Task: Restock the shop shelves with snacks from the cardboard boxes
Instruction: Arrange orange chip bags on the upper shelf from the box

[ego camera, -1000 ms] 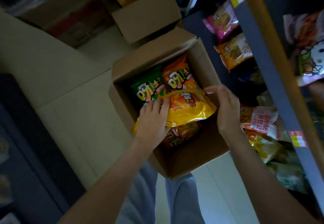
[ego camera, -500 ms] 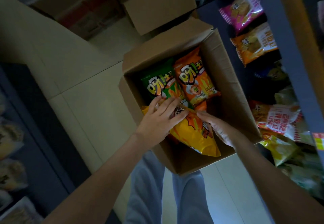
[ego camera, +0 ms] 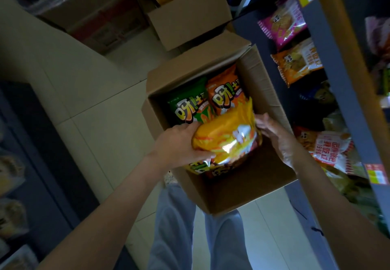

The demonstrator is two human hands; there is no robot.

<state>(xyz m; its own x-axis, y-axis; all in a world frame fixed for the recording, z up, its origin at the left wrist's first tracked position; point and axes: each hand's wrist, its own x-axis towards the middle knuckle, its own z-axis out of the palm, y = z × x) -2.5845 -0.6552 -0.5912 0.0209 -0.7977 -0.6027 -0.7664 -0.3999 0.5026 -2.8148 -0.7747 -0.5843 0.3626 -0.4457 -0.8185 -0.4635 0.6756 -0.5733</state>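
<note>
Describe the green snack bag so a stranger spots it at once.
Find the open cardboard box on the floor, the nearer of two. At its far end two bags lie side by side. The green snack bag is the left one; its neighbour, the orange snack bag, shares the lettering but not the colour.

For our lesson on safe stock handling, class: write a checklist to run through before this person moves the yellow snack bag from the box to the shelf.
1. Left hand grips yellow bag: ok.
2. Right hand holds the bag too: cannot tell, blurred.
3. Bag clear of cardboard box: not ok, it hangs over the opening.
4. Green bag and orange bag lie settled in box: ok.
5. Free space on shelf: cannot tell, too dark.
</note>
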